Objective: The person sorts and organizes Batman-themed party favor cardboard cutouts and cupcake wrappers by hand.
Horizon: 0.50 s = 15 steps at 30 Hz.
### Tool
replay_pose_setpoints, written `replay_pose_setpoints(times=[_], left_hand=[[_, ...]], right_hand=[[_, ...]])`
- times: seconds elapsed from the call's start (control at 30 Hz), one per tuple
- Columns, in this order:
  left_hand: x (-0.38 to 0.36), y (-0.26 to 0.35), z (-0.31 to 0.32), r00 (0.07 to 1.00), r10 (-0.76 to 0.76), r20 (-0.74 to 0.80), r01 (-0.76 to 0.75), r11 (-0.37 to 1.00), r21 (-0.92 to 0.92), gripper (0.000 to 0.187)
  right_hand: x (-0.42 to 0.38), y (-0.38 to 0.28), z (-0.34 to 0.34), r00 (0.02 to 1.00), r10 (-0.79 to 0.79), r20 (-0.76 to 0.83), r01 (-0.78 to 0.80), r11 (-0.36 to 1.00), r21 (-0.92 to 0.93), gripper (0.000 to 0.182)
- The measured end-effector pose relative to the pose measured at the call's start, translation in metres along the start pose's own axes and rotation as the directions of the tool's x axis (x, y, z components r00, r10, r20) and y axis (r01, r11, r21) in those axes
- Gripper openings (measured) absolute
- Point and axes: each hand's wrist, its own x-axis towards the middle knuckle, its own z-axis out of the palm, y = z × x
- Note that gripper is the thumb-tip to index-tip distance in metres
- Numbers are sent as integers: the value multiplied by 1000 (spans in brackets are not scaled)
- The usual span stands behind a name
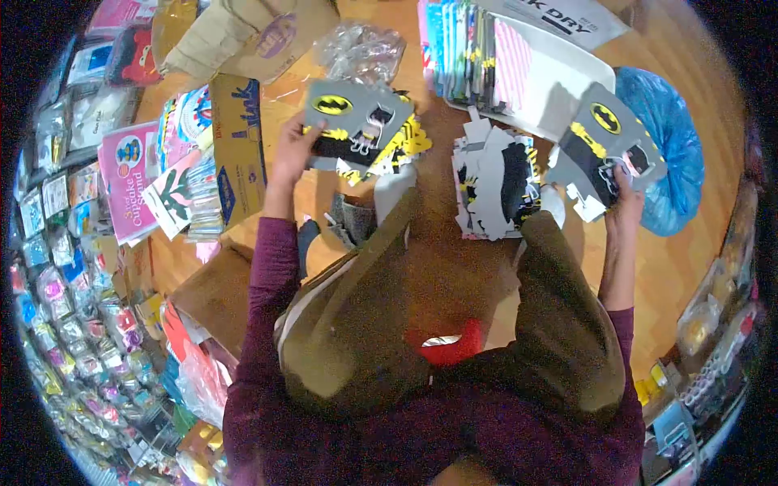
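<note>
My left hand (295, 151) is closed on the left edge of a grey, black and yellow Batman card cutout (356, 99), thumb on top. Beneath and beside it shows a heap of yellow and black card pieces (412, 141). Out to the right, my right hand (626, 199) grips the lower edge of a second, similar Batman card cutout (585, 138), held tilted. A small white tab hangs near its lower left corner. On the floor between the two hands lies a stack of white and black card cutouts (490, 180).
A white tray (574, 85) with upright packets stands at the back. Behind my right hand is a blue plastic bag (677, 154). To the left stand a cardboard box (247, 154) of packets and many bagged goods (89, 340). Clear plastic wrapping (361, 50) lies ahead.
</note>
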Motion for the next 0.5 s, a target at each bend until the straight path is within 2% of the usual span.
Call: replay_pose_setpoints(times=[0.07, 0.1, 0.13, 0.17, 0.2, 0.23, 0.27, 0.3, 0.33, 0.37, 0.4, 0.43, 0.47, 0.5], left_hand=[[1, 36, 23, 991, -109, 73, 129, 916, -381, 20], [7, 29, 36, 991, -97, 93, 126, 910, -395, 20], [14, 20, 49, 979, -132, 154, 187, 881, -434, 22], [20, 14, 63, 962, -165, 216, 250, 849, -466, 23], [8, 47, 99, 925, -249, 288, 362, 806, -468, 23], [1, 57, 125, 933, -199, 301, 314, 857, -408, 24], [18, 22, 141, 873, -216, 437, 420, 787, -451, 28], [1, 43, 162, 870, -216, 442, 416, 805, -424, 28], [-1, 32, 178, 928, -108, 357, 215, 937, -276, 27], [-7, 22, 187, 945, -103, 310, 177, 960, -218, 27], [-13, 19, 194, 958, -93, 273, 139, 979, -152, 27], [-17, 18, 199, 960, -101, 263, 145, 977, -154, 27], [-21, 17, 203, 976, -63, 209, 110, 968, -226, 30], [-23, 17, 207, 988, -24, 150, 68, 953, -296, 33]], right_hand=[[-5, -9, 23, 997, -33, 67, 43, 987, -155, 29], [-4, -9, 33, 991, -6, 137, 26, 989, -146, 29], [-4, -6, 43, 978, 22, 205, 8, 990, -140, 28], [-3, -1, 53, 968, -9, 251, 73, 966, -248, 29], [-5, 5, 61, 953, -29, 300, 139, 926, -351, 30], [-9, 13, 67, 945, 18, 326, 130, 895, -427, 33], [-14, 19, 75, 933, 72, 352, 122, 857, -500, 37], [-22, 14, 83, 928, 149, 343, 62, 843, -535, 39], [-33, 10, 91, 914, 230, 333, 0, 823, -568, 43], [-44, 15, 104, 923, 230, 308, -92, 910, -404, 46], [-48, 14, 105, 918, 237, 317, -93, 907, -410, 46], [-53, 11, 105, 915, 254, 314, -189, 956, -224, 50], [-58, 6, 106, 910, 271, 313, -276, 961, -27, 55], [-66, -1, 110, 920, 261, 291, -274, 962, 4, 55]])
